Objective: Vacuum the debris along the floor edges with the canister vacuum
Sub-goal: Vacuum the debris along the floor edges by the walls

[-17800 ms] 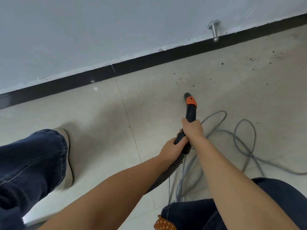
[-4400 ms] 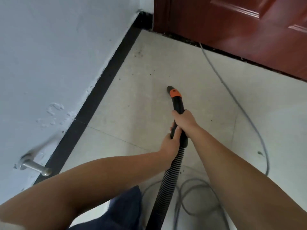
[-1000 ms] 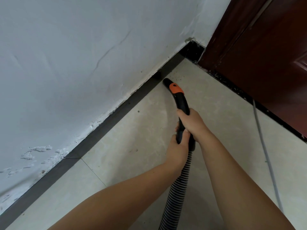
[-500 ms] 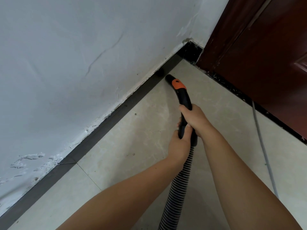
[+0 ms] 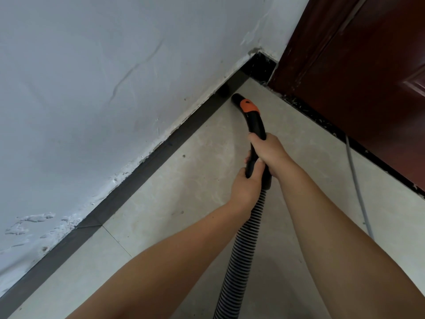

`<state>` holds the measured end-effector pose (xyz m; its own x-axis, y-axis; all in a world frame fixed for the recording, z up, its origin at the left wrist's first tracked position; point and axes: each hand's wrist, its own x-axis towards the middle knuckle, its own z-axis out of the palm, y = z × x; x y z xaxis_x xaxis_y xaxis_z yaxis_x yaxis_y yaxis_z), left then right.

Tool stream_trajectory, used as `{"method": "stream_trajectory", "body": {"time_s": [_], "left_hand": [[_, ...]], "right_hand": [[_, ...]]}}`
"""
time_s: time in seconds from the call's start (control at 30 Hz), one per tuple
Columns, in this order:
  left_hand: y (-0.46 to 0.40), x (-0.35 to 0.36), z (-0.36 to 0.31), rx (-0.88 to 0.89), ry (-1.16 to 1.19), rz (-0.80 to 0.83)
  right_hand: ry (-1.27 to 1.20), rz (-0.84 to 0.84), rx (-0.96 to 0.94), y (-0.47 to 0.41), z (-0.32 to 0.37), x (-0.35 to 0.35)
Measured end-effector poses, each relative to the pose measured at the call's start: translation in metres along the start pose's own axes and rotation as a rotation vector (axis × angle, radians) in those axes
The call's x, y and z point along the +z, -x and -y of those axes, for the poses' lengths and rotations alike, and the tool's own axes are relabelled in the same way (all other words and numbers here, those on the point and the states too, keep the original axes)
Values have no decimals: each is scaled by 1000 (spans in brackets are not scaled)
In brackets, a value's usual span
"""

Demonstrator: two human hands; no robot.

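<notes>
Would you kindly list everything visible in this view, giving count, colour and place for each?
vacuum nozzle: one, black with an orange band, tip near the corner by the baseboard.
ribbed hose: one, black and grey, running from the nozzle to the bottom edge.
debris: scattered dark specks along the door's foot.
wall: one, white, scuffed, left.
baseboard: one, dark strip under the wall.
door: one, dark red wood, upper right.
cable: one, grey, on the floor at right.
floor: beige tiles.
left hand: grips the nozzle's lower end.
right hand: grips the nozzle higher up.
</notes>
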<state>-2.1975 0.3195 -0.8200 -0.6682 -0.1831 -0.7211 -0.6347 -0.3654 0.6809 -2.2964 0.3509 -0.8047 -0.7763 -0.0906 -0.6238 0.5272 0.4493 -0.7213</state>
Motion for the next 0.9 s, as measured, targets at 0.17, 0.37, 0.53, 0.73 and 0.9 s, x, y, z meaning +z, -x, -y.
{"method": "stream_trajectory", "body": {"time_s": [0.17,0.37,0.53,0.73,0.9], "left_hand": [[-15,6,-21,-24,-62,42],[-38,23,-48,-21,-94,70],[-38,33,-55,-24,-42,52],[-1,53,-26,-31,116,-72],[37,55,13,-26,207,-208]], "right_hand": [[-31,-63,16,-13,10,-11],[-58,-94,16,-41,29,-28],[17,-52,1,-50,37,-35],[257,92,-36,-19,28,-38],[382,262,-67,23,8,-26]]}}
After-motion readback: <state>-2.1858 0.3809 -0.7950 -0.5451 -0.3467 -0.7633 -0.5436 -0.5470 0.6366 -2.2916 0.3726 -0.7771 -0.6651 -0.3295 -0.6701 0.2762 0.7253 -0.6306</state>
